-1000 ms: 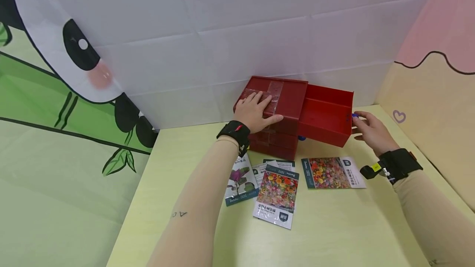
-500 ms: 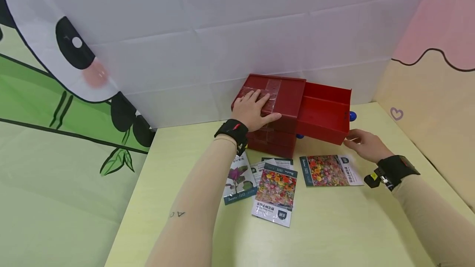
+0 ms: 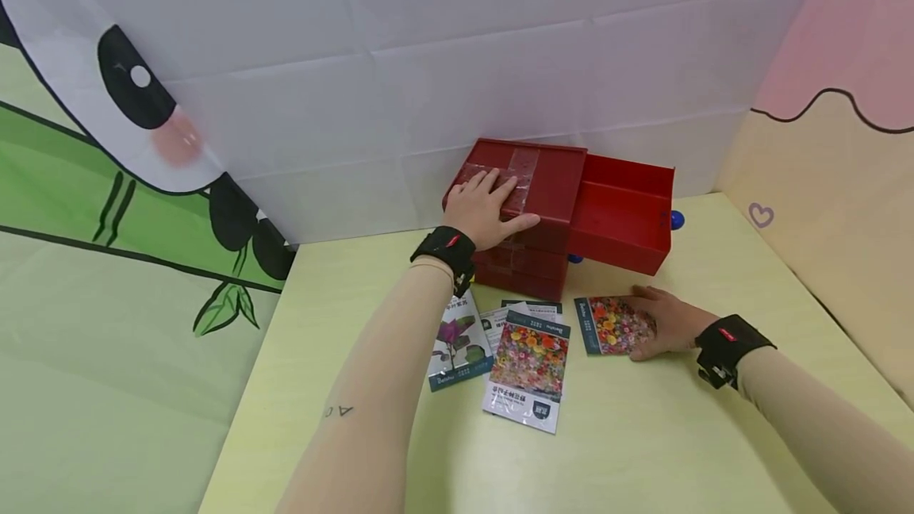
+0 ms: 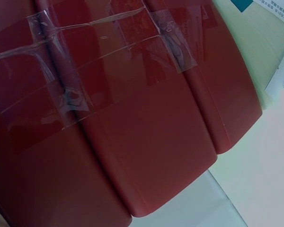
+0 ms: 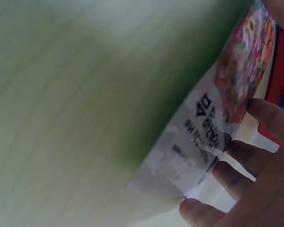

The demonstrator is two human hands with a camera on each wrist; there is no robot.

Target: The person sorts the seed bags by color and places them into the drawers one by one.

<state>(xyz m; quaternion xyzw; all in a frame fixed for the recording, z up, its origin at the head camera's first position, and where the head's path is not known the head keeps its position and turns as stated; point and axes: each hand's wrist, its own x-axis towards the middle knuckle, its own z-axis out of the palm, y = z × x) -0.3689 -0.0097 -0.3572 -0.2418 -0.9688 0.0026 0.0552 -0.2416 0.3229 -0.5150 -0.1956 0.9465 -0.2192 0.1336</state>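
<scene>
Atop the red drawer unit (image 3: 553, 173), left hand (image 3: 481, 212) lies flat, fingers spread, grip holding nothing. Nearer, seed packets (image 3: 527, 367) overlap on table (image 3: 643, 435). Further right, flowery packet (image 3: 603, 325) at table level, right hand (image 3: 666, 321), grip partly closed, pinching its edges.

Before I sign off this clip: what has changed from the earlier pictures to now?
The right grip let go of the blue knob on the open drawer, came toward the person and slightly left, and now holds the right-hand flower packet by its edges. The left grip still rests on the red cabinet; the drawer stays open and the other packets lie where they were.
</scene>
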